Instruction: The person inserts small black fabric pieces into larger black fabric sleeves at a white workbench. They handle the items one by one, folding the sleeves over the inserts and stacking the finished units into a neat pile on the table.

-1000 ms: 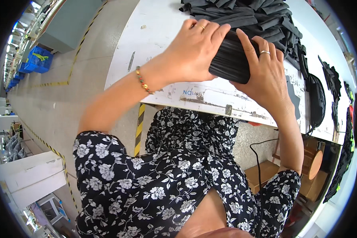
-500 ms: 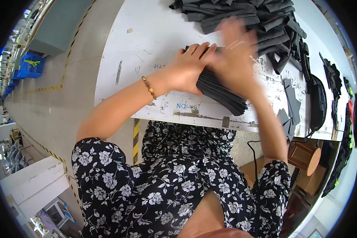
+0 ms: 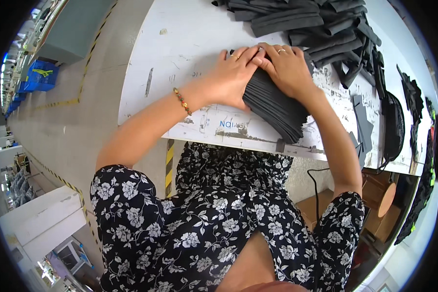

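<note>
A thick stack of dark grey fabric pieces (image 3: 277, 109) lies on the white worktable (image 3: 180, 58), its near end reaching the table's front edge. My left hand (image 3: 231, 78) presses on the stack's left side, fingers spread over it; a beaded bracelet is on that wrist. My right hand (image 3: 288, 68), with a ring, rests flat on the stack's top right. The fingertips of both hands meet at the far end of the stack.
A big heap of dark grey fabric strips (image 3: 316, 22) lies at the back of the table. More dark pieces (image 3: 362, 126) and black parts (image 3: 396, 121) sit to the right. Blue crates (image 3: 41, 75) stand on the floor far left.
The stack was lifted between both hands; it has come down onto the table and both hands now press flat on it.
</note>
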